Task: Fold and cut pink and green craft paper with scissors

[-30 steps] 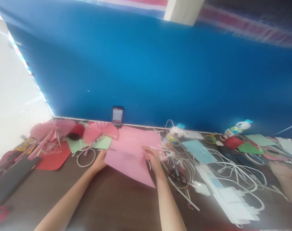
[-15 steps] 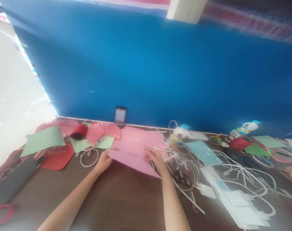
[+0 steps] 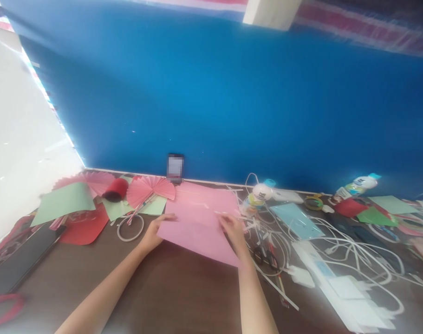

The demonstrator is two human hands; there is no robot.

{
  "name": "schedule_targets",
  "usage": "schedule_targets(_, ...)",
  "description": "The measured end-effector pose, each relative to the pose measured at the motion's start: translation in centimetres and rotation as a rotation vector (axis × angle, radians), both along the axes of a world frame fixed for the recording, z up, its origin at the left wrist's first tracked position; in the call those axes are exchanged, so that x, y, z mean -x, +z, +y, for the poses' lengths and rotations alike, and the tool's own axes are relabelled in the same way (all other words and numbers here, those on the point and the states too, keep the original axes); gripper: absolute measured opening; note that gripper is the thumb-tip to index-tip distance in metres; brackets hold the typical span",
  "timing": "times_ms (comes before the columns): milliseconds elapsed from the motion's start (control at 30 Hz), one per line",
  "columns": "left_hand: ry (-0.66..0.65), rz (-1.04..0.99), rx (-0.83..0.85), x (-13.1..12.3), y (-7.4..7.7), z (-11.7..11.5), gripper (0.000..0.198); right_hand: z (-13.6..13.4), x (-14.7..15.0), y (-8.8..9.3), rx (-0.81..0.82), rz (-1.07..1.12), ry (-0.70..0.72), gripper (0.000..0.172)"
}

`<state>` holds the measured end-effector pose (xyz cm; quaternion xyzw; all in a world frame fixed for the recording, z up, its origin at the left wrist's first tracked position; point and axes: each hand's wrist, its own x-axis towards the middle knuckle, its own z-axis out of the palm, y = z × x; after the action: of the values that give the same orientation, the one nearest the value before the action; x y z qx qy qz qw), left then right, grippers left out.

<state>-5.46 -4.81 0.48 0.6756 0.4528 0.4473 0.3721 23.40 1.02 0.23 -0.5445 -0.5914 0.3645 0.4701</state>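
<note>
Lying well left of the pink sheet (image 3: 197,232) is a dark flat slab (image 3: 26,255), followed by a curled green sheet (image 3: 65,202) and red paper (image 3: 87,227). Closer to the pink sheet on that side come a red roll (image 3: 117,188), a pale ring (image 3: 119,229) and a pleated pink fan (image 3: 150,190) near its far left corner. The left hand (image 3: 154,234) has its fingers clamped on the sheet's left edge, partly hidden by it. A small dark-framed device (image 3: 175,168) stands just behind. The sheet itself spreads over the brown table (image 3: 169,297) between both hands. At its right edge, the right hand (image 3: 234,232) rests with fingers bent close together on the paper; whether they pinch it, I cannot tell. Just right of the sheet are a bottle (image 3: 262,192) and scissors (image 3: 266,257); farther right, a light-blue packet (image 3: 296,220) and white cables (image 3: 357,243).
</note>
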Motion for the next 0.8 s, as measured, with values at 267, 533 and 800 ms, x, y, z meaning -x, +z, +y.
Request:
schedule_targets(267, -0.214, -0.006, -0.066, 0.5, 0.6, 0.0, 0.033, 0.7, -0.6, -1.2, -0.065, -0.003, 0.121, 0.022)
schedule_targets(533, -0.222, 0.301, -0.188, -0.3, -1.9, 0.6, 0.029, 0.1, -0.7, 0.2, 0.016, -0.022, -0.045, 0.026)
schedule_targets(800, -0.035, 0.596, -0.345, -1.4, -2.8, 1.6, 0.051, -1.4, 1.2, 0.5, -0.025, -0.387, 0.35, 0.027)
